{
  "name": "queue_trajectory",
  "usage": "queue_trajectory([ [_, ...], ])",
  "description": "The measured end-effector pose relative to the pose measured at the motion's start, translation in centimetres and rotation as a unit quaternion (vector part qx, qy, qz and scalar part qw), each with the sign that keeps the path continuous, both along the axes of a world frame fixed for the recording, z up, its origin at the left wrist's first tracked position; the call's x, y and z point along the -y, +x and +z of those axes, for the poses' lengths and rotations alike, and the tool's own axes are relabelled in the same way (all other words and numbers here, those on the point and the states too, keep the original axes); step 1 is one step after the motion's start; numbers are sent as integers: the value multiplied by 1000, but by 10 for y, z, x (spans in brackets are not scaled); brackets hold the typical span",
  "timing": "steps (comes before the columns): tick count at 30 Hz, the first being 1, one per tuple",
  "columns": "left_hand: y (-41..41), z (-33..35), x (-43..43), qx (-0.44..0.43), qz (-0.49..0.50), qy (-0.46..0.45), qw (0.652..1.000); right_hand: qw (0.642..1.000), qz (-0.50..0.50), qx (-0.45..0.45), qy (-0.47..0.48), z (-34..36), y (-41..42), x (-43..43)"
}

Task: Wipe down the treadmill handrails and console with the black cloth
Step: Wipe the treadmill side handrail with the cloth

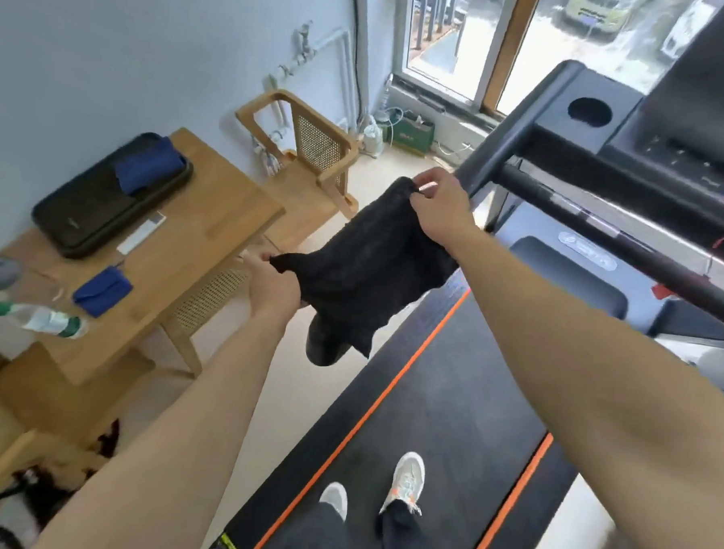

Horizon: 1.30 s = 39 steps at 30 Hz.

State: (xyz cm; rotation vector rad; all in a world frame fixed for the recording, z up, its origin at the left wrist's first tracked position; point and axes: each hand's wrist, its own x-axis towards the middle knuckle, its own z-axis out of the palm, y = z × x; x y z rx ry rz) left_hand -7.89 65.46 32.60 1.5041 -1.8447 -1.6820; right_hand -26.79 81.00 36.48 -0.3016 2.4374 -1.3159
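The black cloth (369, 266) hangs spread in the air between both hands, left of the treadmill. My left hand (274, 284) pinches its lower left corner. My right hand (441, 205) pinches its upper corner, close to the left end of the black handrail (606, 228). That handrail runs across the treadmill from its left upright (510, 126). The console (673, 135), with a round cup hole (589, 111), lies at the upper right, beyond the rail. I stand on the treadmill belt (450, 405), which has orange edge stripes.
A wooden table (211, 233) at the left carries a black tray (104, 193), blue cloths (102, 291) and a water bottle (39, 319). A wooden chair (316, 146) stands behind it. A window (490, 41) fills the far wall. Cables lie on the floor at lower left.
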Motion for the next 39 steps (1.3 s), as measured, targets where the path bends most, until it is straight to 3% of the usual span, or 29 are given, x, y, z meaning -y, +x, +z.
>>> queue_trajectory([
  [4,-8,-23,12,52,49,55,996,991,108,43,71,-29,-5,37],
  [6,-8,-35,18,98,37,89,991,986,119,-9,113,-39,8,38],
  [8,-7,-46,20,191,-62,-6,980,984,65,-110,121,-47,28,22],
  [9,-9,-50,19,198,-101,-65,973,986,14,-135,95,-53,40,10],
  [10,-14,-48,16,172,-126,-94,972,990,-53,-121,53,-62,55,-3],
  [12,-32,-43,7,96,-171,-87,977,984,-176,1,-35,-87,85,-22],
  [15,-67,-38,-8,62,-289,-29,955,947,-237,180,-124,-118,122,-16],
  [18,-86,-48,-12,83,-364,95,923,905,-280,256,-191,-127,130,20],
  [20,-88,-61,-7,91,-356,209,906,874,-315,290,-229,-132,123,43],
  [22,-87,-73,-2,90,-327,267,902,858,-338,294,-253,-138,117,57],
  [28,-80,-85,0,58,-336,277,898,808,-354,320,-346,-163,101,58],
  [32,-97,-77,-5,35,-419,208,883,807,-344,321,-357,-180,77,53],
  [36,-145,-69,-10,68,-399,200,892,812,-355,291,-361,-173,41,50],
  [39,-158,-77,-11,47,-374,206,903,819,-362,267,-356,-171,32,48],
])
